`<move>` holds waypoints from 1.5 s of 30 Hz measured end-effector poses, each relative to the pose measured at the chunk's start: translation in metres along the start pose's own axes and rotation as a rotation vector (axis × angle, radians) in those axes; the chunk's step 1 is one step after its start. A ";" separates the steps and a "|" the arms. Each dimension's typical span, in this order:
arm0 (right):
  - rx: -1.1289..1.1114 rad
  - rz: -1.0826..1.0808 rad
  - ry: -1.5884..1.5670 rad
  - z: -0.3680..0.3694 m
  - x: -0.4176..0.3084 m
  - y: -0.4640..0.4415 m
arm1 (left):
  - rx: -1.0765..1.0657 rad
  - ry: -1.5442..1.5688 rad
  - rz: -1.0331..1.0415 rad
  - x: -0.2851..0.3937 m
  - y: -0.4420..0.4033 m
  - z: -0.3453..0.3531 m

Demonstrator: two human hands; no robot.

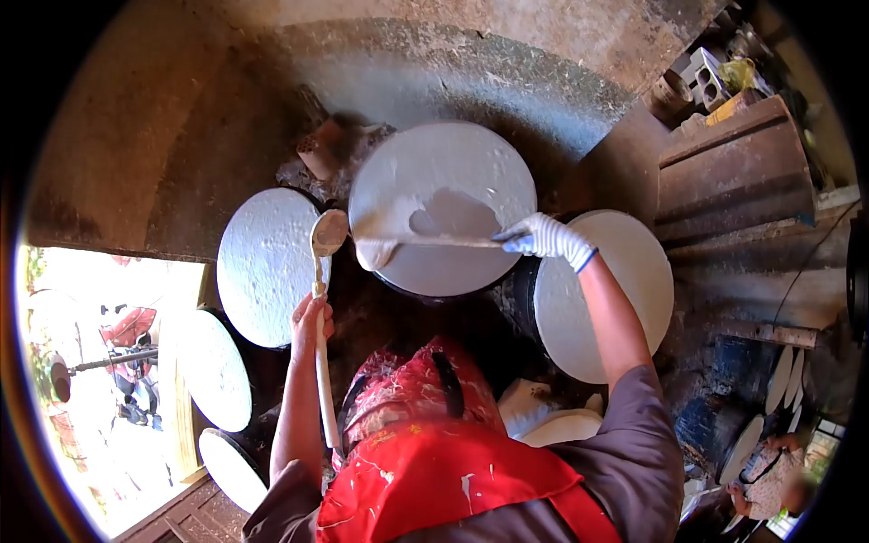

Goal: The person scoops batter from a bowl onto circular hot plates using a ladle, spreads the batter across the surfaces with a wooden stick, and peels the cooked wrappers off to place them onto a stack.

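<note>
My left hand is closed around the long pale handle of a ladle, its round bowl held up between the left and middle pans. My right hand, in a striped white and blue glove, grips a thin stick that reaches leftward over the large middle round pan. Something white and wet-looking hangs at the stick's far end, over the pan's left rim; I cannot tell exactly what it is. The pan's white surface has a greyer patch near its middle.
Round white-topped pans stand at left and right. White discs lean at lower left. A wooden panel and concrete block are at right. Another person is at lower right, near dark drums.
</note>
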State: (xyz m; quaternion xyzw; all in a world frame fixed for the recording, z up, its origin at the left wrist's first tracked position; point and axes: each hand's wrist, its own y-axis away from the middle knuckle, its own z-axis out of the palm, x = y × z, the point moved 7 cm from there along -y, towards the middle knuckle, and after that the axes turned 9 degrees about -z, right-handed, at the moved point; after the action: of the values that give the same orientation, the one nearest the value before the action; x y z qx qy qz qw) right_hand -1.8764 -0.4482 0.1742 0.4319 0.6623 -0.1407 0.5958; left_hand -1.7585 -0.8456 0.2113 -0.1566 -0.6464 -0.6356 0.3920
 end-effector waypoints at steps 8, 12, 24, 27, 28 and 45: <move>0.096 -0.003 -0.072 0.039 -0.002 0.036 | -0.138 -0.265 0.022 -0.012 0.029 0.008; 0.507 -0.128 -0.058 0.041 0.021 0.078 | -0.249 -0.382 0.004 -0.017 0.041 0.020; 1.139 -0.316 -0.550 0.242 -0.082 0.078 | -0.713 -0.052 0.291 0.047 0.080 0.038; 1.050 -0.211 -0.835 0.287 -0.106 -0.011 | -0.696 -0.006 0.247 0.050 0.069 0.015; 1.041 -0.241 -0.888 0.298 -0.096 -0.040 | -0.685 -0.025 0.233 0.047 0.068 0.005; 1.027 0.386 -0.716 0.310 0.018 0.069 | -0.699 0.121 0.114 0.015 0.054 -0.053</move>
State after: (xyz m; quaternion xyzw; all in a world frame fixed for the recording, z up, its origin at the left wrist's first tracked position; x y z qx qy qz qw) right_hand -1.6172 -0.6175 0.1026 0.6992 0.1822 -0.4646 0.5119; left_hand -1.7140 -0.8926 0.2529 -0.2792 -0.3558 -0.8035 0.3871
